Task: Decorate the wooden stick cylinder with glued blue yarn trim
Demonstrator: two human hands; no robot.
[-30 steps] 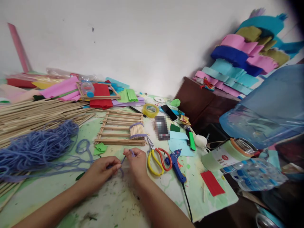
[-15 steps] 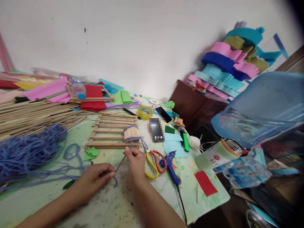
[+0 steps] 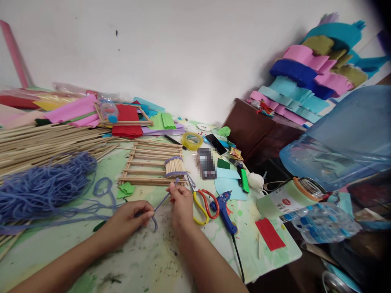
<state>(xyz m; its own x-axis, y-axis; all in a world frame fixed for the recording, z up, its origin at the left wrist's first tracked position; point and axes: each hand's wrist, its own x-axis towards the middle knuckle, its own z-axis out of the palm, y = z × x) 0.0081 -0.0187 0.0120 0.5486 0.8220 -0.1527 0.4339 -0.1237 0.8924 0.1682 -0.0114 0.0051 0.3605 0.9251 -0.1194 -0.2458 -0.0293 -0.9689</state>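
Observation:
Between my two hands runs a short length of blue-purple yarn (image 3: 162,202). My left hand (image 3: 134,217) pinches it near its loose end, which hangs down below the fingers. My right hand (image 3: 181,202) pinches the same yarn higher up, and a small tip sticks out above the fingers. Just beyond the right hand lies a wooden stick frame (image 3: 146,163) with a small bundle of short sticks (image 3: 174,167) on its right end, edged with blue yarn. Scissors with yellow and red handles (image 3: 200,206) lie right of my right hand.
A blue glue gun (image 3: 226,213) with its cord lies to the right, near a pale green flask (image 3: 284,199). At left are a heap of blue yarn (image 3: 45,187) and many thin sticks (image 3: 51,142). A tape roll (image 3: 192,141) and a phone (image 3: 216,144) lie farther back.
The view has shifted slightly, so everything on the table appears a little farther right. Both hands keep their pinch on the yarn, with little other visible movement.

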